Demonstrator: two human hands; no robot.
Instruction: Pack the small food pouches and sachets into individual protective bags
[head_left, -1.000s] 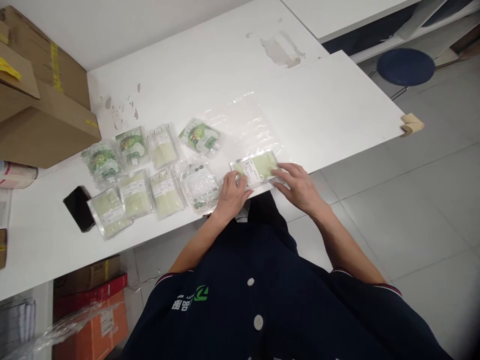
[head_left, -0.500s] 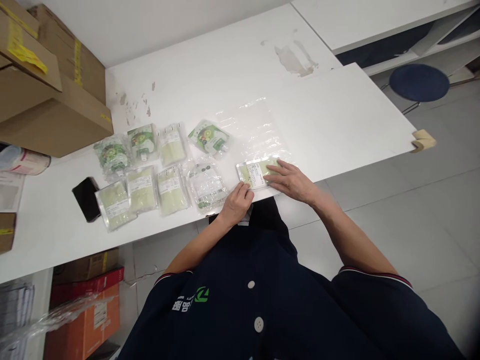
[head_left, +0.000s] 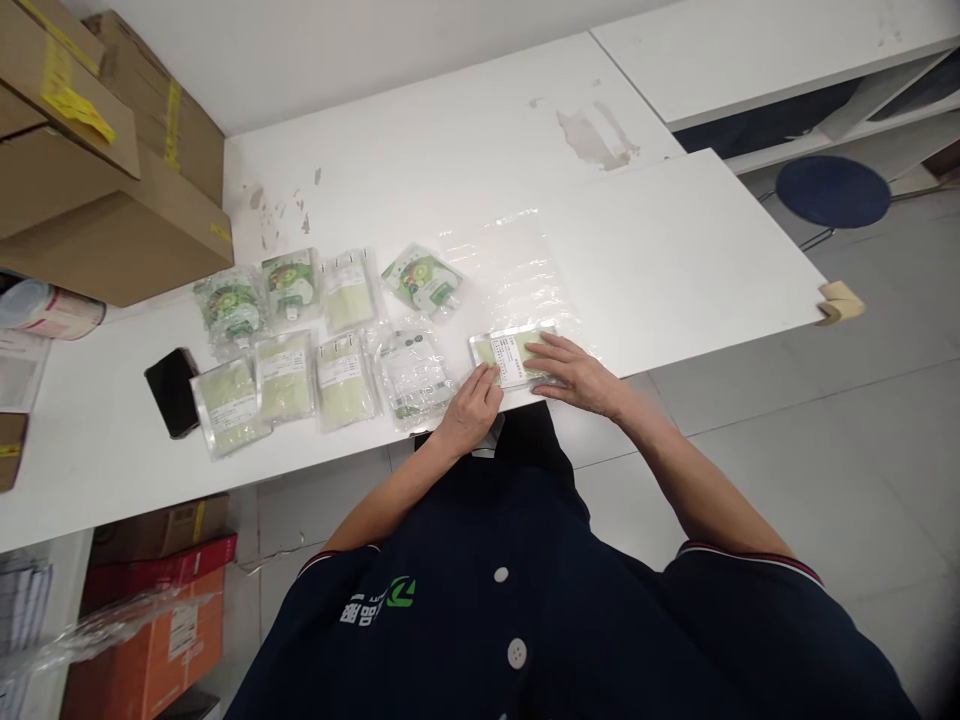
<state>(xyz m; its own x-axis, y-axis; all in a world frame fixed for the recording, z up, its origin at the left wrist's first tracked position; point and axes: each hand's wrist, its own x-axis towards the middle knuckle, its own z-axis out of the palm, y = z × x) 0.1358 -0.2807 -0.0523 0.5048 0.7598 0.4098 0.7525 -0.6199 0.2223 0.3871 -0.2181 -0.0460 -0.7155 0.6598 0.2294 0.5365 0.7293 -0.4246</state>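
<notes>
The packet [head_left: 510,358] lies on the counter [head_left: 675,250] by its near edge, long axis roughly parallel to that edge. The right hand [head_left: 571,376], fingers spread, covers the packet's right end; the left hand [head_left: 472,408], curled, meets its near-left corner, grip indeterminable.

The white bench [head_left: 712,250] has green packs [head_left: 345,385] in two rows. One more pack [head_left: 511,357] lies at the near edge, by clear plastic [head_left: 506,255]. A black phone [head_left: 173,393] lies left of the packs, with brown boxes [head_left: 161,225] far left.
</notes>
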